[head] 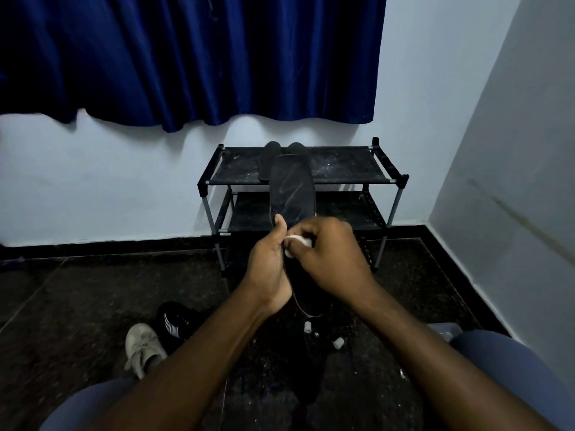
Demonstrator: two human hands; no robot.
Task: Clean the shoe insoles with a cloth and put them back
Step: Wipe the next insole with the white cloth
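My left hand [270, 262] grips a black insole [292, 188] by its lower half and holds it upright in front of me, thumb on its face. My right hand [329, 253] is closed around a small white cloth [300, 242] and presses it against the insole near my left thumb. The insole's upper face shows pale streaks. Two more dark insoles [268, 160] lie on the top shelf of a black shoe rack [342, 166] behind it. A black shoe [175, 321] and a beige shoe [143, 348] rest on the floor at lower left.
The two-tier rack stands against the white wall under a blue curtain [193, 57]. Small white bits [338, 342] and a dark item lie on the speckled dark floor between my knees. A wall closes in on the right.
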